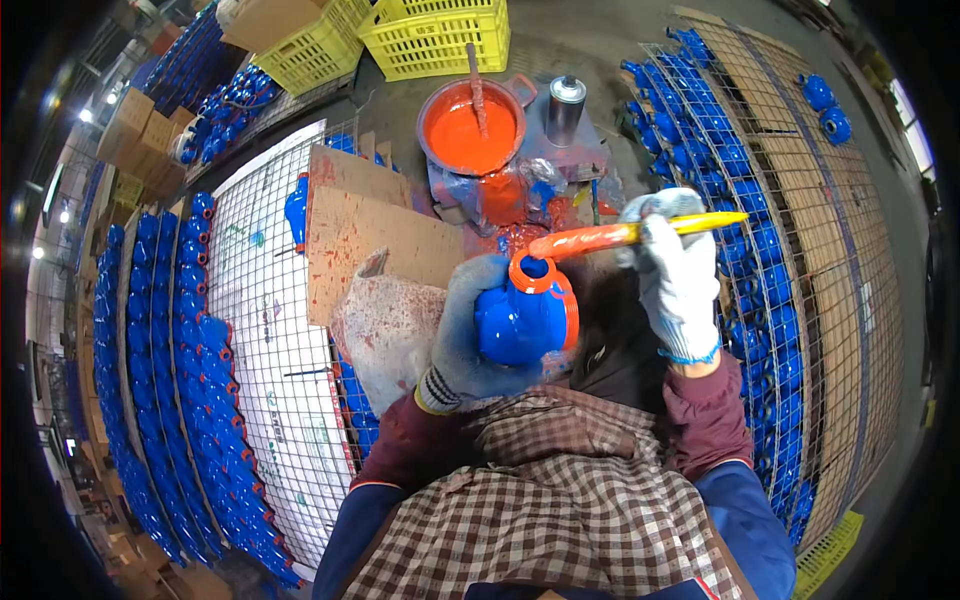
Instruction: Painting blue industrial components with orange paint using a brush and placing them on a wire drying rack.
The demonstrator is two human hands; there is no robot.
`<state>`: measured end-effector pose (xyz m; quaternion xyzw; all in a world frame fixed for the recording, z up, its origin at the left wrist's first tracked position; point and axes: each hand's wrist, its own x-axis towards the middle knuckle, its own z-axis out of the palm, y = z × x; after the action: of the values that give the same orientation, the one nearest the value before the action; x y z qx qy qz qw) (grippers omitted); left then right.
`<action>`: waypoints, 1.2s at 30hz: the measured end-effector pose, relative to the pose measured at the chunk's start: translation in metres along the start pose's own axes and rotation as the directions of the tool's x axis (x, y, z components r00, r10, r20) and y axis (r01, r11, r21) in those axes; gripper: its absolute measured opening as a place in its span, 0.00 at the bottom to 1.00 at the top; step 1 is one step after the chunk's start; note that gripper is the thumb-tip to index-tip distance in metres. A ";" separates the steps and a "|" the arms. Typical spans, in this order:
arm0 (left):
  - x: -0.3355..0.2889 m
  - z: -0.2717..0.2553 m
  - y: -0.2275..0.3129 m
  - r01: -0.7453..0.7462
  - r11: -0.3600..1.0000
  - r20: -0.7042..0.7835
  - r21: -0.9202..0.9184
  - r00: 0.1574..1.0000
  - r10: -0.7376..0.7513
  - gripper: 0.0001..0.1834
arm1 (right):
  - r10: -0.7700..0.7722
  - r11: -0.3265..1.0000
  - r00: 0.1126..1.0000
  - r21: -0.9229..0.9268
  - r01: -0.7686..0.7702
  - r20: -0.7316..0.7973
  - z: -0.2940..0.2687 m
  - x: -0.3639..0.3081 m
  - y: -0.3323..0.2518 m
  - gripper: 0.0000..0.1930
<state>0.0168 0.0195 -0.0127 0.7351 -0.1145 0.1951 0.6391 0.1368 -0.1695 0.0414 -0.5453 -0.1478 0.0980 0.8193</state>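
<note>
My left hand (462, 325), in a grey knit glove, is closed round a glossy blue hollow casting (512, 328) held above my lap. Its upper opening has an orange-red rim (536, 284), and a second orange-red flange (571, 320) faces right. In a white glove, my right hand (672, 265) grips a paintbrush (590, 240) with a yellow handle. Orange-red paint coats the brush's left part, and its end meets the upper rim of the casting. The far side of the casting is hidden.
Beyond my hands, a pot (428, 150) of orange-red paint holds a stick (476, 90), beside a metal can (565, 110). Wire racks with blue castings (215, 400) stand left and right. Paint-spattered cardboard (370, 230) lies at left; yellow crates (440, 45) stand at the back.
</note>
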 end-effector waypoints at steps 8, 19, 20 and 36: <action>0.001 -0.010 -0.019 -0.350 0.776 -0.147 0.525 0.861 0.487 0.45 | 0.163 0.979 0.940 0.168 -0.116 -0.301 0.000 -0.020 -0.002 0.13; 0.002 -0.022 -0.008 -0.469 0.478 0.033 0.742 0.738 0.674 0.41 | -0.020 0.962 0.963 -0.268 -0.054 -0.269 0.032 -0.028 -0.011 0.12; 0.000 -0.025 -0.010 -0.469 0.435 0.057 0.769 0.728 0.683 0.41 | -0.012 0.972 0.969 -0.229 -0.046 -0.247 0.033 -0.029 -0.011 0.12; -0.004 -0.014 0.001 -0.394 0.517 -0.115 0.760 0.701 0.704 0.47 | -0.073 0.954 0.925 -0.244 0.173 0.372 0.047 -0.072 0.008 0.15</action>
<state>0.0107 0.0328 -0.0122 0.7791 -0.1293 0.5688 0.2295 0.0531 -0.1490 0.0415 -0.6152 -0.3412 0.1226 0.7000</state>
